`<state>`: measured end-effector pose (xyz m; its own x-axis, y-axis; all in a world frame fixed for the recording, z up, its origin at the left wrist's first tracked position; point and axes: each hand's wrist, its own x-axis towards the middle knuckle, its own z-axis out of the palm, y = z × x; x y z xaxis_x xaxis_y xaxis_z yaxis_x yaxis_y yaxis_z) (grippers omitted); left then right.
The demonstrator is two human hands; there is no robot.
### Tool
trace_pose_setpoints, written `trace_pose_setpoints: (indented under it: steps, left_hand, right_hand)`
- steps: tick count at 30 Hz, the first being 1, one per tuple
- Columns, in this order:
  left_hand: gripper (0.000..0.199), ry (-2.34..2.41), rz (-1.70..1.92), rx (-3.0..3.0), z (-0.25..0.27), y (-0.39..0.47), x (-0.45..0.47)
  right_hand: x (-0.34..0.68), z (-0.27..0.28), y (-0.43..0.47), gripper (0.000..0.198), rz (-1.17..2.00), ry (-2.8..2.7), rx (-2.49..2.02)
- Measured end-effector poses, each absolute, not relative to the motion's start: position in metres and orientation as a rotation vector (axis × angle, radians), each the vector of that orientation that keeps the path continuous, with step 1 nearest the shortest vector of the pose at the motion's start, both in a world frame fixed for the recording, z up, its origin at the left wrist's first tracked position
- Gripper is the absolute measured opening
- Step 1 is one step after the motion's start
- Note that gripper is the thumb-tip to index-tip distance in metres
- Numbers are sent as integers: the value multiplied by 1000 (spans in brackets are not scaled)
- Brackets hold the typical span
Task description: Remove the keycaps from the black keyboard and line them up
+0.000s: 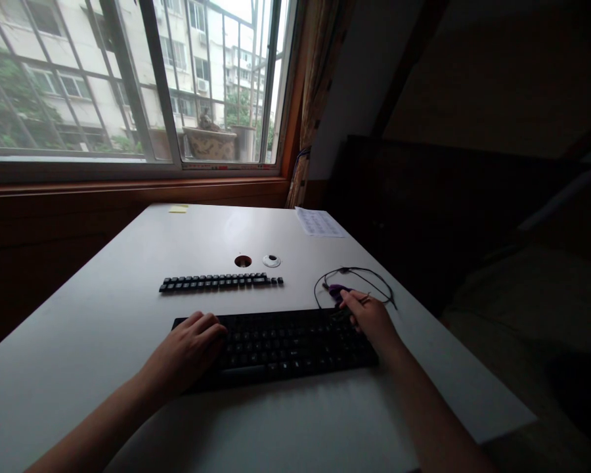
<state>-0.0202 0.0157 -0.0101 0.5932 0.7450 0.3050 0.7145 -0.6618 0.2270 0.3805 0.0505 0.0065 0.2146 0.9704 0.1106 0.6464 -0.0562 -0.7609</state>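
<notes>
A black keyboard (276, 351) lies near the front of the white table. My left hand (197, 338) is bent over the keyboard's left end and holds it, thumb hidden. Above the keyboard's right end, my right hand (367, 315) pinches a small purple thing (339, 291); its kind is unclear, and fingers hide part of it. Behind the keyboard, loose black keycaps (221, 282) stand lined up in rows. A thin black cable (374, 271) loops beside and behind my right hand.
The white table (88, 315) has a round hole (243, 261), with a white ring-shaped cover (271, 261) beside it. Printed paper (320, 223) lies at the back right, and yellow sticky notes (178, 209) at the back left. A barred window (217, 85) is behind.
</notes>
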Motion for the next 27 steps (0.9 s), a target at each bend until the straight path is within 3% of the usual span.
trace_pose_setpoints:
  steps: [11, 19, 22, 24, 27]
  left_hand:
    - [17, 1222, 619, 2731, -14, 17, -21]
    - [19, 1215, 637, 2754, -14, 17, -21]
    - [19, 1213, 657, 2751, -16, 18, -22]
    - [19, 1211, 652, 2744, -17, 19, -23]
    - [19, 1211, 633, 2737, -17, 19, -23]
  right_hand:
    - [391, -2, 56, 47, 634, -1387, -1766]
    - [360, 20, 44, 41, -61, -1962, -1777]
    - [351, 25, 45, 36, -188, -2073, -1832]
    - [353, 25, 49, 34, -137, -2063, -1849]
    - [369, 23, 58, 39, 194, -1912, -1847]
